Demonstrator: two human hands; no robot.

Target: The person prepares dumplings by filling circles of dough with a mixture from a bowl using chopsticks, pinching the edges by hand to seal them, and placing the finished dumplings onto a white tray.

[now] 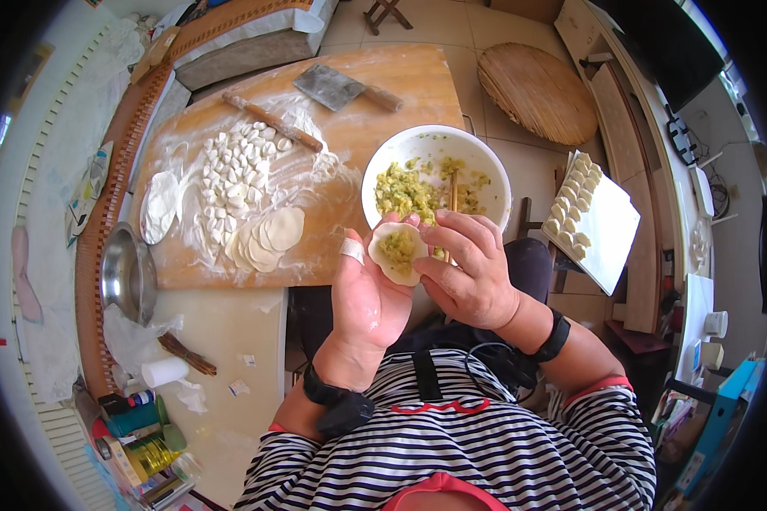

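Observation:
A round dumpling wrapper (392, 271) with yellow-green filling (398, 249) at its centre lies across the fingers of my left hand (365, 302), palm up and curled under it. White tape wraps the left thumb. My right hand (475, 277) pinches the wrapper's right edge between thumb and fingers. Just beyond both hands stands a white bowl (496, 189) of the same chopped filling, with chopsticks (453, 189) standing in it. To the left, flat wrappers (271, 238) lie overlapped on the floured wooden board (328, 264), beside many small dough pieces (239, 175).
A rolling pin (273, 122) and a cleaver (331, 88) lie at the board's far side. On the right, a white tray (607, 223) carries rows of folded dumplings (573, 200). A metal basin (128, 277) stands at left; a round wooden-looking disc (537, 94) lies far right.

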